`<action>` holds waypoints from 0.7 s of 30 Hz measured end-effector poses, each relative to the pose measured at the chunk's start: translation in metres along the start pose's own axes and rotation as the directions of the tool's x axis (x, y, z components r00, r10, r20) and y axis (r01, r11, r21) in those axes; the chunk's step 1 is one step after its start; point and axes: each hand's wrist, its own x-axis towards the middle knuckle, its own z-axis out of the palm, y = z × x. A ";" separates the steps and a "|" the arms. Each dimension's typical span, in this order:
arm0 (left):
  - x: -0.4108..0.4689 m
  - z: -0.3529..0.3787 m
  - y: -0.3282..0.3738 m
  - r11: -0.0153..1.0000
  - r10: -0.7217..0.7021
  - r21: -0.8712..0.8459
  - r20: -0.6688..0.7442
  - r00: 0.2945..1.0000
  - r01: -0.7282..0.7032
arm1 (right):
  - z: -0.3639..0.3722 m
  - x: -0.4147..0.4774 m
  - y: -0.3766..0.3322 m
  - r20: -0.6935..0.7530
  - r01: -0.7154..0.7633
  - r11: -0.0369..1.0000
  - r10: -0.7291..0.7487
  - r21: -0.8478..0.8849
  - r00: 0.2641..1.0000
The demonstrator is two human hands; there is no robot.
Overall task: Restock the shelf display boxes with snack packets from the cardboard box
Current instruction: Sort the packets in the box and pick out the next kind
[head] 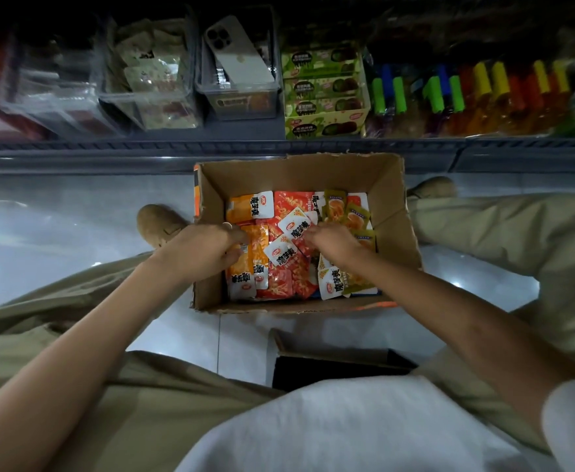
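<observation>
An open cardboard box (299,172) stands on the floor between my legs, below the shelf. It holds several snack packets: orange ones (245,207) at the left, red ones (289,277) in the middle, olive-green ones (344,209) at the right. My left hand (204,248) is inside the box at its left side, fingers curled round a bunch of orange packets (257,253). My right hand (330,241) reaches into the middle, its fingertips pinching a red packet under a white-labelled one (294,226).
On the shelf stand clear display boxes (150,80), one holding a phone (238,52), a green carton of boxed snacks (323,93) and coloured bottles (466,93). A small dark box (340,369) lies on the tiled floor near my lap. My shoes flank the cardboard box.
</observation>
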 end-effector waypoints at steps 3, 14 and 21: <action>0.002 0.015 -0.002 0.991 0.058 -0.122 -0.012 0.998 -0.059 | -0.015 -0.005 -0.002 -0.140 -0.163 0.904 0.235 0.396 0.962; 0.005 0.024 0.023 0.666 -0.064 -0.732 -0.244 0.968 -0.140 | -0.072 -0.008 -0.041 0.104 -0.114 0.093 0.105 0.989 0.989; 0.005 0.028 0.013 0.701 -0.268 -0.714 -0.265 0.926 -0.001 | -0.010 -0.006 -0.010 0.111 -0.161 0.823 0.120 0.545 0.987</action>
